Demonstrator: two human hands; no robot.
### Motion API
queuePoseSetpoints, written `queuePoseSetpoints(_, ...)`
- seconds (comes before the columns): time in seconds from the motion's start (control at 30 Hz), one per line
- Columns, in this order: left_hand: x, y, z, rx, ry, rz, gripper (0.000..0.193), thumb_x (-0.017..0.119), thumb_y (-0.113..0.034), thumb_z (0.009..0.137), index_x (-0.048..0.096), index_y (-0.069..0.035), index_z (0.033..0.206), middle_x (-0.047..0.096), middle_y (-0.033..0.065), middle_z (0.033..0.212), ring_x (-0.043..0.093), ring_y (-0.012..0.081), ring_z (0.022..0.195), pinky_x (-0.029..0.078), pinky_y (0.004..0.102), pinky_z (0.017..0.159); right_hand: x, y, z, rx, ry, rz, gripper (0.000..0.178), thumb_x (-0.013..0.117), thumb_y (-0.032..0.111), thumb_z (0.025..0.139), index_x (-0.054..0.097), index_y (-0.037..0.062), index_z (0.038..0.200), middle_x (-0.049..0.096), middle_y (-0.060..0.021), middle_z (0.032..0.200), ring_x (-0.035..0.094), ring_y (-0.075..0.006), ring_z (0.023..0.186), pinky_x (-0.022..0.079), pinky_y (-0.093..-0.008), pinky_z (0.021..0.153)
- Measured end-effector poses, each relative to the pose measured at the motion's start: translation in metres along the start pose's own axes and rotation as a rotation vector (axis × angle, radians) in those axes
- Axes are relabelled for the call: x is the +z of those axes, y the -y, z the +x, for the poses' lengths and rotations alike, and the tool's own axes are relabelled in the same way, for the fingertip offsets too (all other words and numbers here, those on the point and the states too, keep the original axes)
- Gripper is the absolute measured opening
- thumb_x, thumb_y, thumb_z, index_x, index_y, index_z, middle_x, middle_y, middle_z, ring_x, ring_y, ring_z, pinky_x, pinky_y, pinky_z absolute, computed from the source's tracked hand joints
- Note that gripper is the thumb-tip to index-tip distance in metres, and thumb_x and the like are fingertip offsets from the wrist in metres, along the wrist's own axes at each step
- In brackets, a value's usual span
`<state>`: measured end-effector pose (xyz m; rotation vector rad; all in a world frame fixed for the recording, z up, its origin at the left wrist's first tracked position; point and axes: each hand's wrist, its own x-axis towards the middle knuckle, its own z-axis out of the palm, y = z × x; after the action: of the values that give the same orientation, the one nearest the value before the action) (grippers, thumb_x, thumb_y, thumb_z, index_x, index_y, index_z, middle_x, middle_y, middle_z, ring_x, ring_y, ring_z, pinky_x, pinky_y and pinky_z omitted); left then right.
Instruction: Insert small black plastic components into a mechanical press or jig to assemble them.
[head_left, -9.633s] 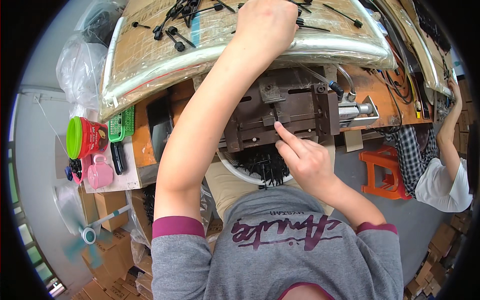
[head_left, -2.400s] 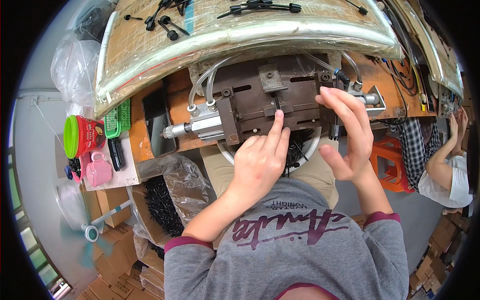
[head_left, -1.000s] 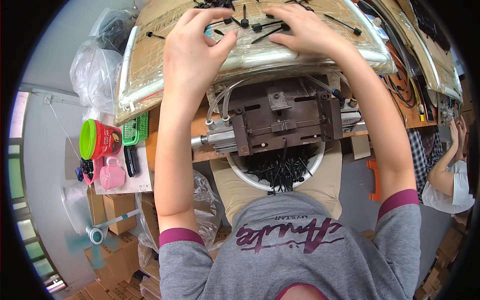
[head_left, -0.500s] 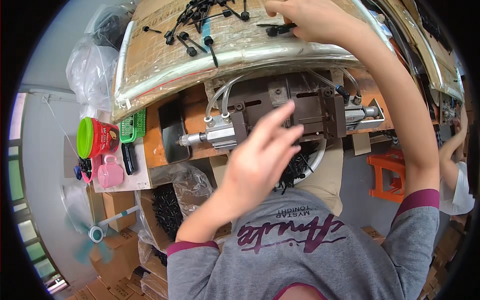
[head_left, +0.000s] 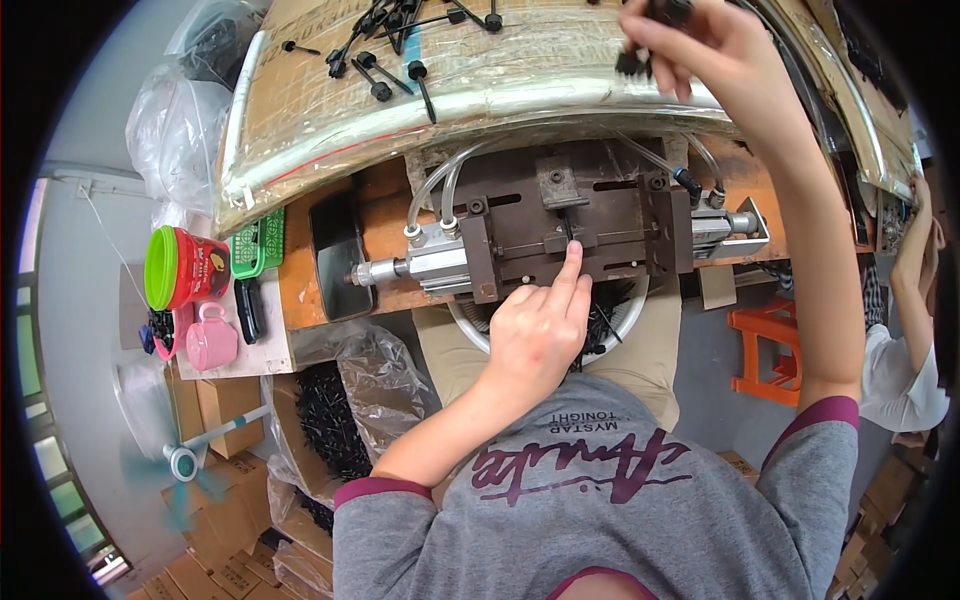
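Observation:
My left hand is over the front of a dark metal clamping fixture. Its index finger is stretched out, with the tip on or just over a small black piece at the fixture's middle. The other fingers are loosely curled and hold nothing I can see. Above the cardboard-covered board, my right hand is closed round black knob-headed rods, partly hidden by the fingers and blurred. More such black knob-headed rods are scattered on the board to the left.
Silver pneumatic cylinders with clear hoses flank the fixture. On the left are a black phone-like slab, a green basket, a red tub and a pink mug. An orange stool and another person are at right.
My right hand has lifted off the board and moved right with the black rods. My left hand has come down, its index finger now at the fixture's middle.

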<state>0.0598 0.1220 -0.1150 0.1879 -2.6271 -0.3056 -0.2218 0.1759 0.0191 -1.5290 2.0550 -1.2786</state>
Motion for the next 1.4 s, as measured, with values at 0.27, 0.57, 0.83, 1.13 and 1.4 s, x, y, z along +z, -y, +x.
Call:
queuePoseSetpoints(0.27,-0.028,-0.008,0.018,-0.215,-0.241,-0.523,0.035,0.088,-0.006,0.071,0.071,0.001,0.102,0.071,0.0163,0.111,0.072,0.0241,0.084,0.058,0.0331,0.075,0.075,0.019,-0.095,0.559,0.149,0.648,0.024,0.069,0.024,0.098,0.065,0.0007,0.102,0.069,-0.0049,0.080,0.058,-0.0054,0.051,0.044,-0.0202,0.045)
queuePoseSetpoints(0.57,-0.031,-0.008,0.001,-0.111,-0.087,-0.497,0.033,0.081,0.001,0.076,0.071,0.002,0.108,0.068,0.0154,0.112,0.069,0.0251,0.086,0.057,0.0339,0.071,0.083,0.016,-0.117,0.442,0.021,0.691,0.021,0.065,0.010,0.099,0.064,-0.0055,0.113,0.070,-0.0107,0.091,0.067,-0.0108,0.067,0.055,-0.0232,0.059)
queuePoseSetpoints(0.83,-0.005,0.000,-0.006,0.010,0.047,-0.006,0.031,0.078,-0.011,0.079,0.071,-0.001,0.107,0.065,0.0163,0.134,0.071,0.0195,0.077,0.056,0.0299,0.066,0.077,0.028,-0.125,0.004,-0.217,0.011,0.022,0.062,-0.008,0.090,0.071,-0.0043,0.110,0.073,-0.0140,0.096,0.074,-0.0232,0.085,0.059,-0.0294,0.072)
queuePoseSetpoints(1.13,-0.023,-0.004,0.012,-0.265,0.026,-0.588,0.037,0.083,-0.005,0.076,0.072,0.000,0.111,0.071,0.0148,0.118,0.072,0.0176,0.079,0.059,0.0292,0.069,0.081,-0.002,-0.136,-0.546,-0.187,-0.514,0.028,0.070,0.008,0.072,0.072,-0.0058,0.097,0.071,-0.0181,0.098,0.070,-0.0267,0.074,0.056,-0.0328,0.060)
queuePoseSetpoints(1.4,-0.036,-0.015,0.000,-0.121,-0.123,-0.523,0.034,0.084,-0.003,0.074,0.073,-0.001,0.106,0.071,0.0144,0.118,0.071,0.0213,0.084,0.058,0.0304,0.071,0.095,-0.004,-0.131,-0.578,-0.187,-0.474,0.037,0.066,0.006,0.075,0.071,-0.0081,0.108,0.071,-0.0207,0.110,0.073,-0.0318,0.093,0.062,-0.0378,0.077)
